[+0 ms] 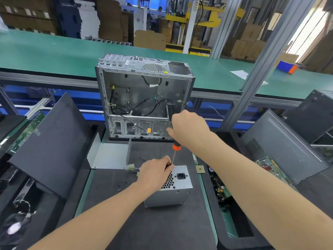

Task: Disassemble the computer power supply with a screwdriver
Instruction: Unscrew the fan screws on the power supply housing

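Grey sheet-metal power supply box (177,188) sits on the black-matted table (162,228), rigid, probably weighty, best held by its top rim, where the left hand (155,173) curls; the right hand (189,127) grips the orange-collared screwdriver (175,150).

One wide-angle camera sits at head height on the near side, facing forward and down. The power supply (180,179) lies close below at centre, the left hand (155,170) and right hand (189,127) extending from the near edge; the computer case (144,98) and green bench (54,51) stand farther off.
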`<state>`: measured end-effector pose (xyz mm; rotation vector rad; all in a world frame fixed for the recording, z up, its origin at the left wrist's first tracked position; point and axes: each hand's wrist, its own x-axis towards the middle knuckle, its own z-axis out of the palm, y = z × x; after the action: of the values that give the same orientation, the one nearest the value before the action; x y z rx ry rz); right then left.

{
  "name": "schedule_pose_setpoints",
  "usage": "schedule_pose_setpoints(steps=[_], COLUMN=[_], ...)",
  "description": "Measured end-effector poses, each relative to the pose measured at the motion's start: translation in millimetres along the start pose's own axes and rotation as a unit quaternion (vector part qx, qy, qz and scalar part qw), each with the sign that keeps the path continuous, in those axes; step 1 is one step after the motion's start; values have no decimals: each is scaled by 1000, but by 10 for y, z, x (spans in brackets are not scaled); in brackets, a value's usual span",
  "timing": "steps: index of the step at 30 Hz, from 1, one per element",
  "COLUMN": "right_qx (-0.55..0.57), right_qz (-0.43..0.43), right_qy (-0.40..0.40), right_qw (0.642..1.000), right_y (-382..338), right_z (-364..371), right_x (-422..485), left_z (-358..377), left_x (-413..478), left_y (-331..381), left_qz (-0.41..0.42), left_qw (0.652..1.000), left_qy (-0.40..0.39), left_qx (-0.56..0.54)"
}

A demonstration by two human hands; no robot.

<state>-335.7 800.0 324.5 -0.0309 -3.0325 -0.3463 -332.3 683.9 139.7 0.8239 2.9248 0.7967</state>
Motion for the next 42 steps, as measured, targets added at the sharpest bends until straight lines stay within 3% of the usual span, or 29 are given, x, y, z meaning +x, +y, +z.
schedule_pose_setpoints(steps=[9,14,17,21,25,30,36,42], right_qx=[162,182,190,66,7,61,165,162], right_qz=[-219,-242,-198,1,75,-43,-213,-263], right_qy=[-101,-120,-82,49,36,1,-89,-138], right_qw=[957,946,958,997,997,997,959,941], right_y=[290,385,327,101,-34,12,242,356], right_z=[-164,-198,-134,-20,28,3,-167,-230], right_x=[2,14,-13,-53,-43,18,15,35], left_z=[23,24,20,15,21,15,-7,-16], left_x=[-6,-1,5,8,5,-9,-23,-21], left_y=[-19,-18,-9,-5,-3,-7,6,20], left_qz=[1,-2,-3,-1,-5,-12,-5,-8], left_qw=[1000,1000,1000,1000,1000,1000,1000,1000], left_qy=[-1,-3,3,5,2,-8,-5,-9], left_qx=[-3,-4,1,-5,-2,-6,-9,-7])
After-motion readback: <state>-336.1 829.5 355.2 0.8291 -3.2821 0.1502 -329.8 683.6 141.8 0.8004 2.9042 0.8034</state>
